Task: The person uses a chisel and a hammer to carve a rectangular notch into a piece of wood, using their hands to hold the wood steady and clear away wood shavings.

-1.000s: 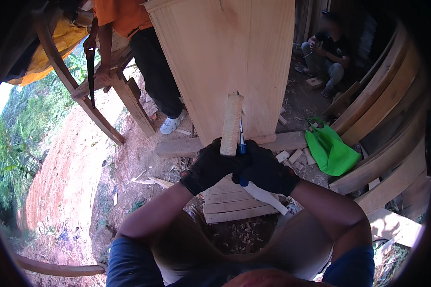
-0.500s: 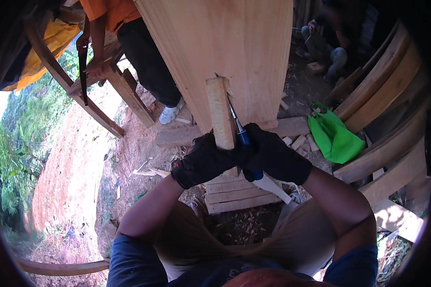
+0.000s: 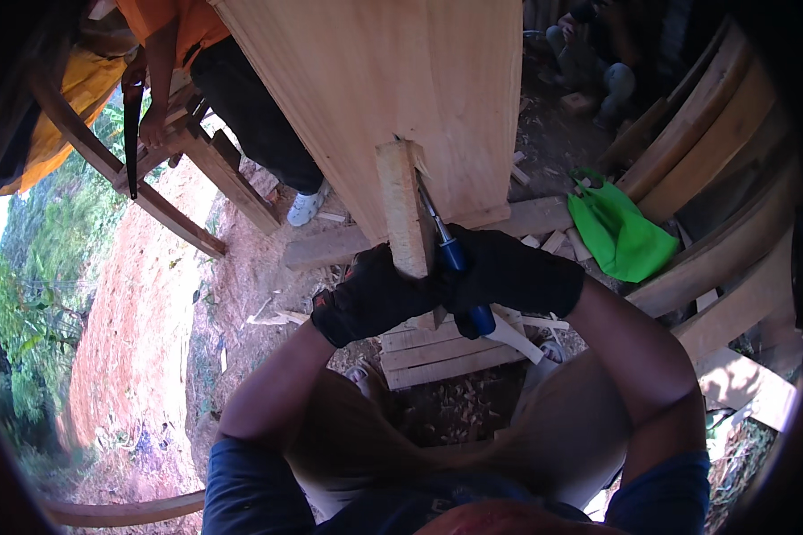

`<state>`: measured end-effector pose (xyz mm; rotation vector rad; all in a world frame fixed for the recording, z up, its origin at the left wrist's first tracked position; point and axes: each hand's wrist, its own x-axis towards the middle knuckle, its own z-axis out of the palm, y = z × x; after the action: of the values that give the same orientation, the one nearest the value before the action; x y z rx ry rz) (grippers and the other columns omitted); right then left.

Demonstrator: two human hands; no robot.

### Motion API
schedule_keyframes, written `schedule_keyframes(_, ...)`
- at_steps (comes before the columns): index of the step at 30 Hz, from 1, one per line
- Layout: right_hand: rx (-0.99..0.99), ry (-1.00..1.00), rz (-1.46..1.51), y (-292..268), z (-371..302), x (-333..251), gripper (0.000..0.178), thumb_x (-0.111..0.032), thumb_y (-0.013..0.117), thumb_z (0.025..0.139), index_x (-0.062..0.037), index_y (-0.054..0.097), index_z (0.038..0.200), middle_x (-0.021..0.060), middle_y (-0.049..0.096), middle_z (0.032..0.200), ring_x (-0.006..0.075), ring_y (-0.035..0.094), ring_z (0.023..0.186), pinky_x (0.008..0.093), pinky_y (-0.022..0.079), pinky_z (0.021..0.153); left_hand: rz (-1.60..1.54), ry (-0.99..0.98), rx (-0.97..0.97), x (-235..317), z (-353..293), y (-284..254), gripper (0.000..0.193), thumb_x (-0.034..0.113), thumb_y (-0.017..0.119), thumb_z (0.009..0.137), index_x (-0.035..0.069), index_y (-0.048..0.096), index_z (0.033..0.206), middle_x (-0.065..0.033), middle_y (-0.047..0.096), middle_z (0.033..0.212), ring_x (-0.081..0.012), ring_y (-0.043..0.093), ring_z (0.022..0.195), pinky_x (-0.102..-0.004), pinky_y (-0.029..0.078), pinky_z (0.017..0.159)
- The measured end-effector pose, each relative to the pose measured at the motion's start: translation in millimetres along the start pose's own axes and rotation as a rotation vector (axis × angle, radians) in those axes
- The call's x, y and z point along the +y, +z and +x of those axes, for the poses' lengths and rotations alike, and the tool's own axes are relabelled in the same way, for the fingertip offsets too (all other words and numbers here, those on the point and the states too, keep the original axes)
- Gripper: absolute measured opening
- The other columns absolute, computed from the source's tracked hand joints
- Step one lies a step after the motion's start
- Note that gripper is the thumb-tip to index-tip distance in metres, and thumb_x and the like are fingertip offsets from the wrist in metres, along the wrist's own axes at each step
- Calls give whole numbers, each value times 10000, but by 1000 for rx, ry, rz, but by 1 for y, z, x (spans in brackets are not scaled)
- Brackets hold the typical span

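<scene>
In front of me a narrow wooden block (image 3: 401, 205) stands out toward the wide wooden board (image 3: 401, 71), its far end against or just above the board's surface. My left hand (image 3: 370, 294), in a black glove, is closed round the near end of this block. A chisel (image 3: 453, 254) with a blue handle and a slim metal shaft lies along the block's right side. The gloved right hand (image 3: 517, 276) grips its handle, whose butt shows below the fingers. The blade's tip is partly hidden behind the block.
A slatted wooden piece (image 3: 451, 357) sits between my feet, among shavings. To the right are a green bag (image 3: 620, 232) and long curved timbers (image 3: 687, 169). At far left a person in orange (image 3: 178, 36) holds a handsaw (image 3: 132, 138); another person (image 3: 598, 53) crouches at far right.
The view has shifted slightly, so the board and background sit farther left and higher. Both hands keep their grips; more of the chisel handle's butt shows below the right hand.
</scene>
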<state>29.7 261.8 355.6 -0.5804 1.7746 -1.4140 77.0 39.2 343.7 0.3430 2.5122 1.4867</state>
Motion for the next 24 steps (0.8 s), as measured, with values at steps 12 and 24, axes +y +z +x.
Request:
schedule_keyframes(12,6,13,0,-13,-4,9,304,-79,816,703,10,674,957,94,703,829,189,722,712,323,593,659,-175,56,-86,-1,-1,4,456,331,858,891,36,714,1208,-132,781,1076,-219,768,990,-392,611,901)
schedule_keyframes(24,-112,10,306,-46,4,43,281,-42,781,735,11,637,971,100,666,782,197,705,660,337,601,600,110,-173,-137,0,10,-6,523,434,833,900,20,728,1201,-125,770,982,-190,747,946,-354,602,849)
